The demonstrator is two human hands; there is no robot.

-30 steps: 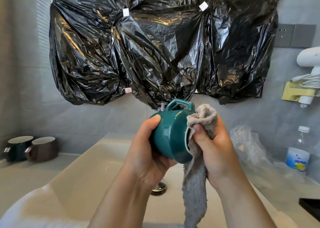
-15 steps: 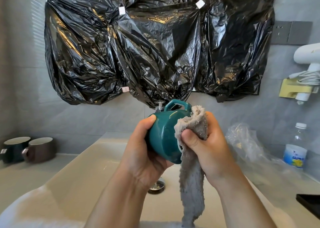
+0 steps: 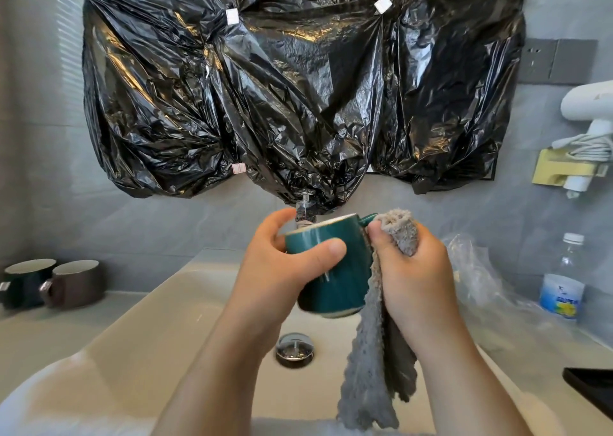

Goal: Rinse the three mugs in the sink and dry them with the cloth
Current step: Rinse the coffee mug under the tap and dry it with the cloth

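My left hand [image 3: 285, 269] grips a teal mug [image 3: 345, 269] above the sink [image 3: 139, 342], held nearly upright with its rim tilted slightly away. The mug's handle points right. My right hand [image 3: 414, 269] clutches a grey cloth [image 3: 374, 379] pressed against the mug's right side and handle; the cloth's loose end hangs down over the basin. A dark green mug [image 3: 25, 281] and a brown mug [image 3: 74, 283] stand side by side on the counter at the far left, rims up.
The sink's metal drain plug [image 3: 294, 349] lies below the mug. A faucet [image 3: 305, 211] peeks out behind it under black plastic sheeting [image 3: 298, 87] on the wall. A water bottle [image 3: 564, 279], a clear plastic bag [image 3: 477, 269] and a dark object's corner [image 3: 593, 392] are on the right.
The teal mug has been turned from lying on its side, handle up, to nearly upright with the handle to the right. The cloth has shifted to the mug's right side.
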